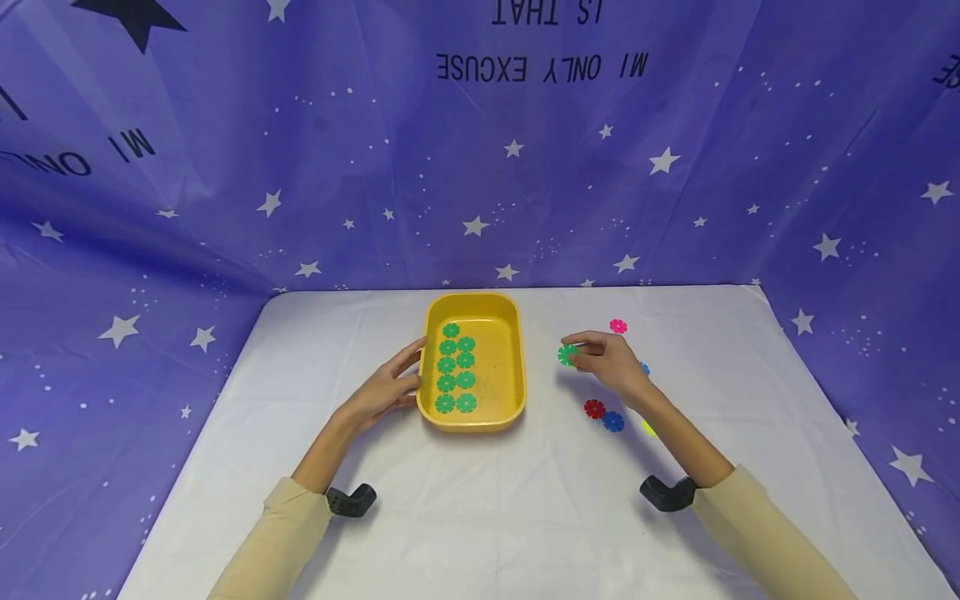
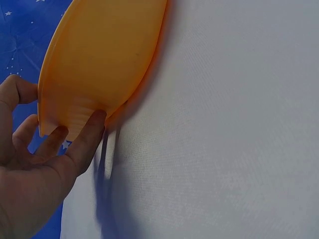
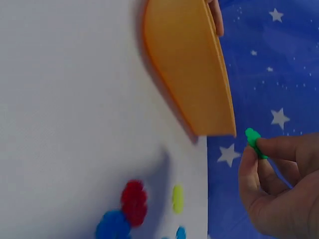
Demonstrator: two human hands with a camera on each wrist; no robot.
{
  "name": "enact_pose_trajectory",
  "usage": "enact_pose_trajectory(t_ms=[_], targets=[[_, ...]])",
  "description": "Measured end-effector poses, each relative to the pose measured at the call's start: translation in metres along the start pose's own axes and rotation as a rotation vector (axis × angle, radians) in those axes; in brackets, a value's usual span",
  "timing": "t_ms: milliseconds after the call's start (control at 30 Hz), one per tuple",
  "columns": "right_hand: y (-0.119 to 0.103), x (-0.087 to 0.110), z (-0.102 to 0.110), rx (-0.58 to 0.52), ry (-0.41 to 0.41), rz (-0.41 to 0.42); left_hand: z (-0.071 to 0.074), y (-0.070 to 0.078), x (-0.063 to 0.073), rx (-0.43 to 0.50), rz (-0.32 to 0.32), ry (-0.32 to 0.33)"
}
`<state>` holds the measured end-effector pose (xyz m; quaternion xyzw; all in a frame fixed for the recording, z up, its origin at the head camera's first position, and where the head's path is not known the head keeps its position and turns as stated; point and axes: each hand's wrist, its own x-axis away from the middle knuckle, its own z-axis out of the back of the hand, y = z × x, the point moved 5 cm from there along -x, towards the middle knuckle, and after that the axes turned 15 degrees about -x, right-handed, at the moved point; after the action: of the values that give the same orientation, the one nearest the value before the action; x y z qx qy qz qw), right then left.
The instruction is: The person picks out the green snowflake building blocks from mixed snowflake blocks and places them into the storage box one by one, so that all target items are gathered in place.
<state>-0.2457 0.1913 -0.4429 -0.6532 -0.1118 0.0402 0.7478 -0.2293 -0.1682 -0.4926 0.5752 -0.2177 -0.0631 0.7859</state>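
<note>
A yellow rectangular tray (image 1: 502, 358) stands on the white table, with several green snowflake discs (image 1: 466, 403) laid flat in two columns on its left side. My left hand (image 1: 381, 392) touches the tray's left wall from outside with spread fingers, which also show against the wall (image 2: 104, 64) in the left wrist view. To the right of the tray, my right hand (image 1: 611, 365) pinches one green snowflake disc (image 1: 566, 356) between thumb and fingers. This disc (image 3: 252, 138) is raised above the table and seen nearly edge-on in the right wrist view.
Loose snowflake discs lie right of the tray: a pink one (image 1: 618, 326), a red one (image 1: 594, 408), a dark blue one (image 1: 613, 422), and partly hidden yellow (image 1: 648, 428) and light blue (image 1: 645, 367) ones. A purple star-printed cloth (image 1: 480, 183) hangs behind the table.
</note>
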Motion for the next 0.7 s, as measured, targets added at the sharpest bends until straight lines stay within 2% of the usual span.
enact_pose_trajectory(t_ms=[233,400,700], targets=[[-0.022,-0.028,-0.037,-0.066,-0.008,-0.038,0.000,0.001,-0.001,0.014,-0.012,-0.014],[-0.033,-0.048,-0.060,-0.133,-0.039,-0.035,0.000,0.002,-0.002,0.025,-0.024,-0.018],[-0.041,-0.079,-0.096,-0.169,-0.054,-0.095,-0.001,0.000,-0.001,0.025,-0.026,-0.018]])
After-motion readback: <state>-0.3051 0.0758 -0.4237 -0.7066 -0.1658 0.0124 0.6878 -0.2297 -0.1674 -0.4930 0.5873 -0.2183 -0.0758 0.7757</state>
